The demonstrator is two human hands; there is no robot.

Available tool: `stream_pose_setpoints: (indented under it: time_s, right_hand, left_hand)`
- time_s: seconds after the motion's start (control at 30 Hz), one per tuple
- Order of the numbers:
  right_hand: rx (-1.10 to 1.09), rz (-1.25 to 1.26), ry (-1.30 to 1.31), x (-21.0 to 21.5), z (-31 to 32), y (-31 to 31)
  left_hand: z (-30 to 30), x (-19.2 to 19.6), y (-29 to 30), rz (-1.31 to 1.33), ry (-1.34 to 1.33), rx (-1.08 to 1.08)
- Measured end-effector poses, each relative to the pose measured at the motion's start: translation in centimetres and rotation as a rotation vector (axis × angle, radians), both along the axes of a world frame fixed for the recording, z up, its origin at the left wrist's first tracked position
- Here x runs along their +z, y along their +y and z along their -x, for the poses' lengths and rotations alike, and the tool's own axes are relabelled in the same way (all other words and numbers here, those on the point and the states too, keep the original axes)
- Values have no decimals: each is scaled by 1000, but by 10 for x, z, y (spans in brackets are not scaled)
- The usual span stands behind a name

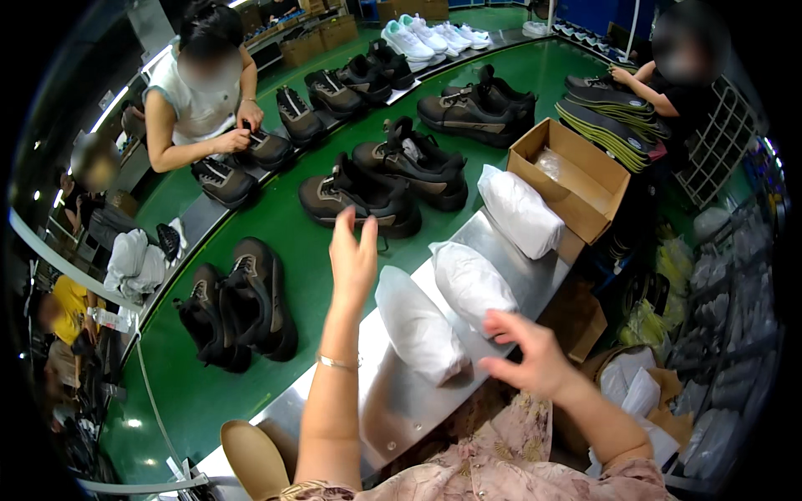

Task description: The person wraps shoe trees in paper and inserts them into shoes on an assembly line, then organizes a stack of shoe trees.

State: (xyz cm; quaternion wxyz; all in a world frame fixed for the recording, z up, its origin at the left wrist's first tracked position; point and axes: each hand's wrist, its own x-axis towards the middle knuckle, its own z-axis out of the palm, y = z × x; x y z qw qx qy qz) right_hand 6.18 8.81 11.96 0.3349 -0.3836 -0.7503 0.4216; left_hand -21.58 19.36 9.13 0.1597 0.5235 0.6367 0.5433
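Observation:
My left hand (353,257) reaches forward over the green work surface, empty, with its fingers apart. Its fingertips come up close to a pair of dark brown and black shoes (359,200); from this view I cannot tell whether they touch. My right hand (535,355) hovers, open and empty, by the near end of a white paper-wrapped bundle (472,284). To its left on the metal ledge lies a second white bundle (422,330), and a third white bundle (522,213) rests farther right, against the carton.
More dark shoes (251,301) stand at left. An open cardboard box (576,188) sits at right beside stacked insoles (614,129). A tan insole-shaped piece (253,459) lies near my left forearm. Across the line one person handles a shoe (269,150); another works at far right.

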Motion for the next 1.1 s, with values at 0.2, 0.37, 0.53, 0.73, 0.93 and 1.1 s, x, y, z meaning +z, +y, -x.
stream_pose_setpoints:
  time_s: [0.2, 0.37, 0.53, 0.73, 0.93, 1.1]
  right_hand:
    - [-379, -239, -148, -82, 78, -49]
    - [-552, -237, -94, -117, 93, -44]
    - [-471, 44, 210, -71, 88, -65]
    - [-300, 259, 496, -43, 92, -58]
    - [-177, 280, 441, -38, 105, -25]
    - [-179, 423, 505, -21, 117, 5]
  left_hand:
    - [-34, -79, -107, 291, -376, 157]
    - [-56, -80, -120, 293, -581, 62]
    - [-48, -51, -134, 181, -1087, -109]
    - [-39, -23, -126, 121, -1569, -368]
    - [-21, -18, -108, -81, -1325, -177]
    - [-17, -7, -76, -140, -1268, -78]
